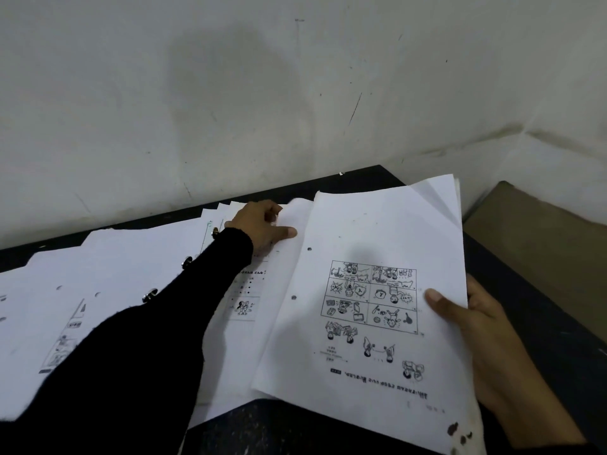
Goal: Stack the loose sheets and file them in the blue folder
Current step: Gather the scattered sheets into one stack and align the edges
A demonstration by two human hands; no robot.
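- The black sleeve (138, 349) lies nearest, stretched across the loose sheets (108, 274) fanned toward the dark bench's (512, 284) back-left edge.
- Left hand (259, 224) curls round the top corner of one sheet; tugged sideways, it could drag its neighbours askew.
- Right hand (486, 336) holds the gathered stack (371, 290) by its right edge, thumb on top, near the bench's right edge; pages may slide off.
- No blue folder visible.

**Wearer's clothing, head cam**

Left arm wore a long black sleeve (147, 323), knit-looking, fuzzy at the edges. Row of small shiny metal buttons (187, 261) ran along it toward the cuff. Left hand (259, 224) and right hand (486, 326) were bare.
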